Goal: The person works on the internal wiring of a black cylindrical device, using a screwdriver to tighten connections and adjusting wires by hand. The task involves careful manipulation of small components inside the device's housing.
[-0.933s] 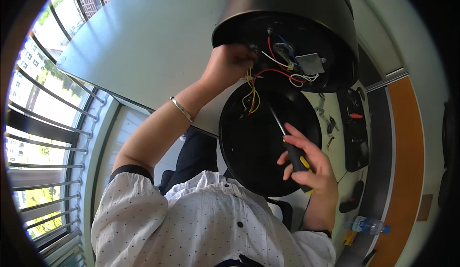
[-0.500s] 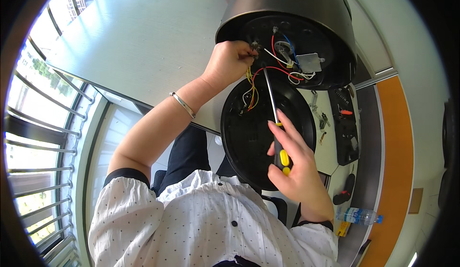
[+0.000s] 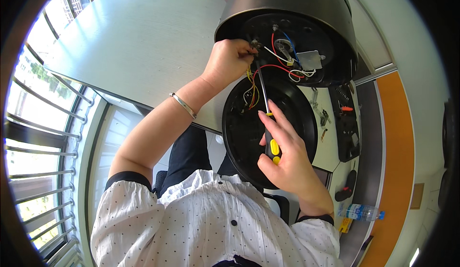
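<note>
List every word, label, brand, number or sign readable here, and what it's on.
None can be read out reliably.
Clear bottle: blue-and-white label, print too small.
Screwdriver: no legible marking.
Metal plate inside the appliance base: no legible marking.

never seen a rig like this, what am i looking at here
No robot here: these are a person's own bare hands, seen by a wide camera on the head, so edges bend. The right hand holds a screwdriver, its tip near the left hand, which pinches something too small to tell. Coloured wires show in the open end of a grey appliance on the white table; nearer the body is a round black cover. A tool tray and bottle lie at right.
</note>
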A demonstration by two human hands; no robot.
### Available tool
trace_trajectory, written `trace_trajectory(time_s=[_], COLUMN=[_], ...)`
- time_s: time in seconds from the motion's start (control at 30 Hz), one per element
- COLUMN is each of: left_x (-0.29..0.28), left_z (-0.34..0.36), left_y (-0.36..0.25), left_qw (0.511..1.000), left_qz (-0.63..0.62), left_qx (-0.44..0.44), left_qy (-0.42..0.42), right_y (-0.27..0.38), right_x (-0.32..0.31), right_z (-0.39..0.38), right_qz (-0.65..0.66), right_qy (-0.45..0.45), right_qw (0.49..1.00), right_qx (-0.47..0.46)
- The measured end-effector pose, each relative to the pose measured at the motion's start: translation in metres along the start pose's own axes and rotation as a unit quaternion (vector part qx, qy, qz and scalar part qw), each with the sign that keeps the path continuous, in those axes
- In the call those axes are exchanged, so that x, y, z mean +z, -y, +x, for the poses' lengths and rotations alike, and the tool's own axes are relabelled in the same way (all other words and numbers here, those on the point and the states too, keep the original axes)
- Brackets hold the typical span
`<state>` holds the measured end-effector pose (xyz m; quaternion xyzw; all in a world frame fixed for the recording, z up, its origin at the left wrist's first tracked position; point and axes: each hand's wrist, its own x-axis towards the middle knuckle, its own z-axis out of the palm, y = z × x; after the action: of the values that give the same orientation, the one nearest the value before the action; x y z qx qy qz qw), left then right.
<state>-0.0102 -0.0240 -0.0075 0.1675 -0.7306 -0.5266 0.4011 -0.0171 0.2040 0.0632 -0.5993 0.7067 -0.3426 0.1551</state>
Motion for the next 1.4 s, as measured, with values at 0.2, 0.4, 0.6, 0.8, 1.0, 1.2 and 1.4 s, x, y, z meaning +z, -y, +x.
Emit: trace_trajectory(time_s=[0.2,0.4,0.6,0.8,1.0,1.2,1.4], left_x=[0.000,0.001,0.002,0.001,0.004,0.001,0.000], left_z=[0.001,0.001,0.002,0.001,0.003,0.002,0.000], left_y=[0.002,0.001,0.005,0.002,0.007,0.005,-0.004], left_qw=[1.000,1.000,0.999,0.999,0.999,1.000,0.999], left_qz=[-0.006,-0.011,-0.030,-0.028,-0.041,-0.012,-0.033], left_qx=[-0.011,-0.011,-0.007,-0.008,0.007,0.005,-0.022], left_qy=[0.006,0.006,-0.016,-0.014,-0.018,0.013,0.015], right_y=[-0.001,-0.002,-0.001,0.003,0.010,0.029,0.024], right_x=[0.002,0.003,0.005,0.012,0.017,0.003,0.005], right_z=[0.000,-0.001,-0.001,-0.001,0.000,0.010,0.005], right_qz=[0.004,0.005,0.005,0.017,0.243,0.551,0.696], right_qy=[-0.002,-0.002,0.005,0.005,-0.044,-0.127,-0.172], right_qw=[1.000,1.000,1.000,1.000,0.964,0.808,0.683], right_qx=[0.005,0.006,0.009,0.014,0.104,0.166,0.139])
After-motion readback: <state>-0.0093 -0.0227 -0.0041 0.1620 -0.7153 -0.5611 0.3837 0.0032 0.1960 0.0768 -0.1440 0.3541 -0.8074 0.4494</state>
